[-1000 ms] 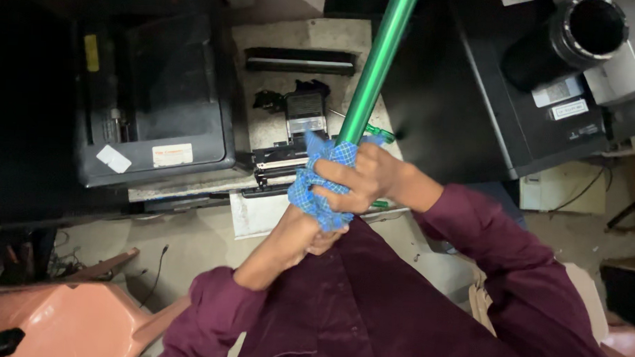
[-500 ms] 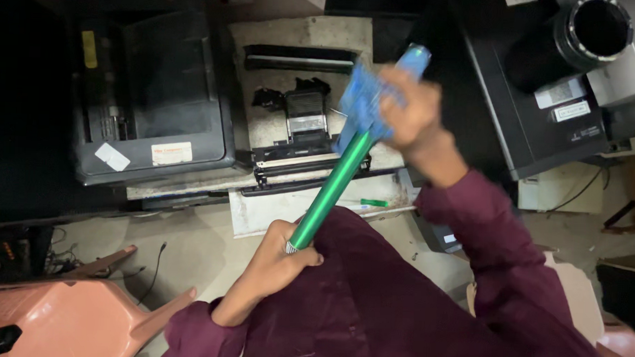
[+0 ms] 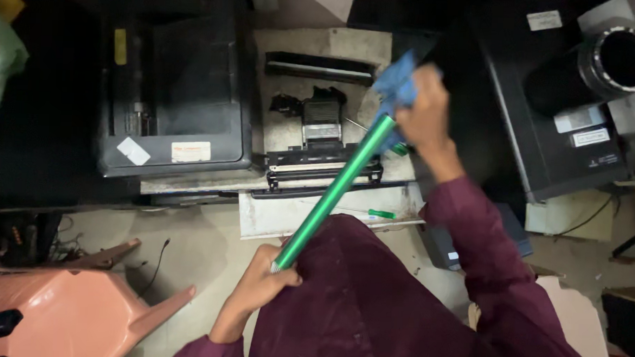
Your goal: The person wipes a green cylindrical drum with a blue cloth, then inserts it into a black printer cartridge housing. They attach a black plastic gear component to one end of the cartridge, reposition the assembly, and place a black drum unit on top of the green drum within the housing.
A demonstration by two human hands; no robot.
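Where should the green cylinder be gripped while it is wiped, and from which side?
Grip the green cylinder by its bare near end, from below, as the left hand does. It slants up and away, and the right hand works the blue cloth at the far end.

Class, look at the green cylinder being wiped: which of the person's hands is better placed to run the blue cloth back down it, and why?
Right. The right hand holds the blue cloth wrapped around the green cylinder at its upper end, while the left hand grips the lower end, steadying it.

The right hand [image 3: 424,108] and blue cloth [image 3: 397,84] are motion-blurred, hiding the green tube's [image 3: 334,191] far end. Its near end sits inside the left hand [image 3: 259,285]. The pink chair [image 3: 67,307] runs off-frame, seemingly a stool.
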